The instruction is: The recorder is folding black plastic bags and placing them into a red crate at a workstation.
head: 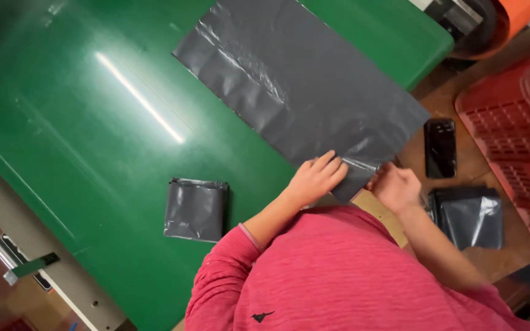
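Folding was at its start: the grey bag's [302, 86] near corner was pinched by the right hand [395, 187] and pressed flat under the left hand [315, 178]; an even fold was called for next.

A single head-worn camera looks steeply down from close above the person's chest, facing the green table [93, 141], whose far edge runs off the frame's top.
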